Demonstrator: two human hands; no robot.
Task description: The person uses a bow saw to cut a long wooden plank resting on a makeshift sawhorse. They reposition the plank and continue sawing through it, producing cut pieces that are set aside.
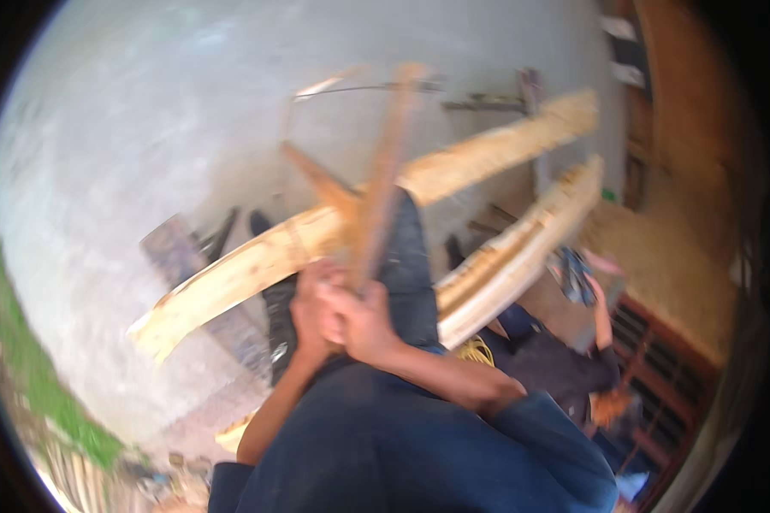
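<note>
My left hand and my right hand are closed together around the lower end of a motion-blurred wooden tool, which looks like a frame saw, with crossed bars and a thin line near its far end. It lies over a long pale plank that runs diagonally across the view. My dark-trousered leg is bent beside my hands, touching or close to the plank. A second rough timber, with a groove or split along it, lies to the right.
A person in dark clothing is at the lower right, hand near a grey object, by a red metal grate. Yellow coiled cord lies near me. A worn board rests on concrete at left, with grass along the left edge.
</note>
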